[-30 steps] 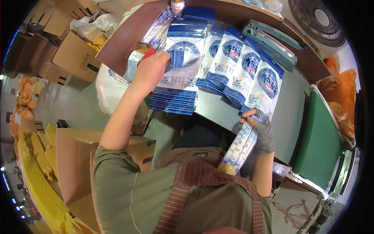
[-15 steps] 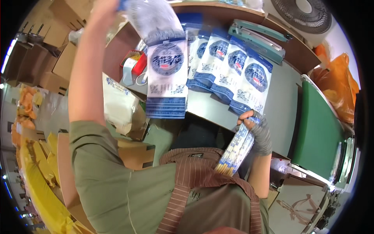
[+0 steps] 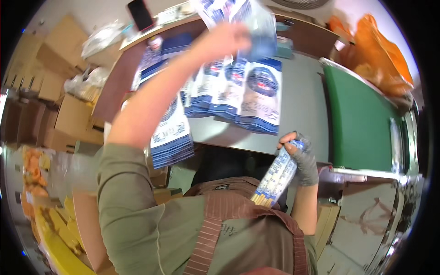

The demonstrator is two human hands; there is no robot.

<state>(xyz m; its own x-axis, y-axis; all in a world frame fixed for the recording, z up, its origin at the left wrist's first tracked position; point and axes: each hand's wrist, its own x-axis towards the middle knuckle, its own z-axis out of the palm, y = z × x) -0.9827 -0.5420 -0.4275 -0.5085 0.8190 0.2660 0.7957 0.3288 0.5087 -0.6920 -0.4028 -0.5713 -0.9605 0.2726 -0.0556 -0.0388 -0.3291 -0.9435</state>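
Observation:
My left hand (image 3: 229, 41) reaches across the far side of the table, smeared by motion, with its fingers closed on a blue and white plastic bag (image 3: 263, 30). Below it, several printed bags of the same kind (image 3: 259, 98) lie overlapping in a row on the grey tabletop. A stack of these bags (image 3: 172, 142) hangs over the near edge, partly behind my left forearm. In a grey fingerless glove, my right hand (image 3: 300, 158) grips a bundle of wooden chopsticks in blue and white wrappers (image 3: 277, 178), tilted in front of my apron.
A green board (image 3: 366, 119) stands on the right, beneath an orange plastic bag (image 3: 380, 55). A dark phone (image 3: 140, 14) rests at the back left. Cardboard boxes (image 3: 75, 117) crowd the left side. Part of a fan (image 3: 300, 3) shows at the top.
My left hand has swung from the far left to above the row of bags, carrying a bag. My right hand still holds the chopsticks. The view has shifted, bringing the phone into sight.

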